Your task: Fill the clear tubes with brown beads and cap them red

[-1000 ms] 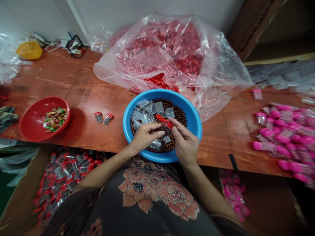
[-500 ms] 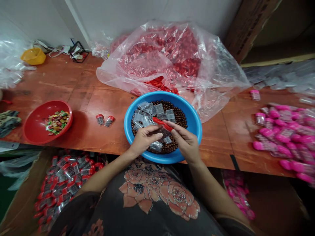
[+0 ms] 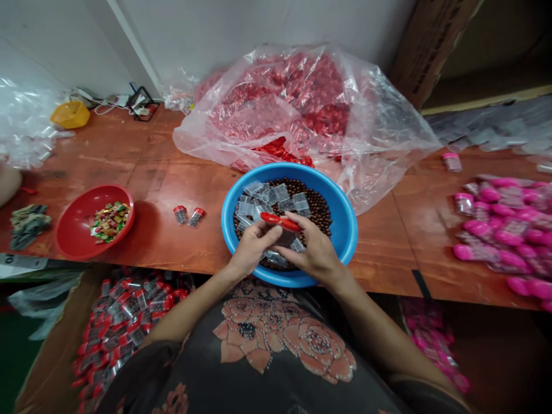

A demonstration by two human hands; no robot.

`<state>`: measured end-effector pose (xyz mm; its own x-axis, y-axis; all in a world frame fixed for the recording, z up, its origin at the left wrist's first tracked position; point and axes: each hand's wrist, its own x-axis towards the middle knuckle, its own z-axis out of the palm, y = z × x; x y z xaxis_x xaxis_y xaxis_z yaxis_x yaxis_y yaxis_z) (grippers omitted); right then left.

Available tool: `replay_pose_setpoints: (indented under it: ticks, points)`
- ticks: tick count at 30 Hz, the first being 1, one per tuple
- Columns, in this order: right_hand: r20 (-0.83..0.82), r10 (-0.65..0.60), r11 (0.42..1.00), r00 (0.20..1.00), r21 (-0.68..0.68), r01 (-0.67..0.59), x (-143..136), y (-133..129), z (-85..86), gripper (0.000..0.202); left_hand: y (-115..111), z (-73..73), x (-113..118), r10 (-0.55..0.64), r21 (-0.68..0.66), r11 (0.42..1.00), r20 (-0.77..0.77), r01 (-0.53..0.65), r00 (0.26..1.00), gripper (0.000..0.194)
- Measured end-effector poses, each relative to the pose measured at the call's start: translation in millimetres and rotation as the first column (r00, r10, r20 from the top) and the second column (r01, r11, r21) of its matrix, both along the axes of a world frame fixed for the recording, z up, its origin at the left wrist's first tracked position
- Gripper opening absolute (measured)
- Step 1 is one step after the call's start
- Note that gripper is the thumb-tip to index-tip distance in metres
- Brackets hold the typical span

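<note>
Pinching red pieces [image 3: 271, 218] in left hand [image 3: 249, 248] and right hand [image 3: 319, 251], from 6 o'clock over blue basin [image 3: 348, 225], likely to catch spills

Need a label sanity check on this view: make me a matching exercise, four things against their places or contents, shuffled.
Things
1. Blue basin
2. Red bowl
3. Yellow container
4. Two small red-capped containers

Places or contents
A. Back left of the table, near the wall
B. Has colourful wrapped pieces in it
C. Below the left hand and right hand, with brown balls and clear boxes in it
D. Lying on the table between two round vessels

Pairs: 1-C, 2-B, 3-A, 4-D
</note>
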<state>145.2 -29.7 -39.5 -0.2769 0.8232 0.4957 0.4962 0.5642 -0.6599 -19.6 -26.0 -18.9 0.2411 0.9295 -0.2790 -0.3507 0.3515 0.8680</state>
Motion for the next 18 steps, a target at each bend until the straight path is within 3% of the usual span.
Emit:
replay_pose_setpoints:
  ticks: [4, 7, 13, 18]
  points:
    - [0.129, -0.013, 0.970, 0.992, 0.242, -0.019, 2.3, 0.9, 3.2, 0.077, 4.3, 7.5, 1.2, -0.091, -0.218, 0.966, 0.223, 0.141, 0.971, 0.072]
    - [0.181, -0.053, 0.919, 0.982, 0.394, -0.023, 5.6, 1.8, 5.4, 0.073, 6.5, 10.7, 1.0, -0.131, -0.293, 0.928, 0.322, 0.230, 0.938, 0.074]
    - [0.323, -0.063, 0.920, 0.944, 0.385, -0.070, 9.0, 2.0, 7.1, 0.060, 7.3, 12.9, 8.5, -0.121, -0.339, 0.906, 0.367, 0.253, 0.922, 0.068]
    - [0.262, -0.024, 0.932, 0.965, 0.355, -0.073, 9.1, -0.2, 5.5, 0.063, 7.5, 19.6, 15.3, -0.145, -0.363, 0.893, 0.327, 0.266, 0.934, 0.084]
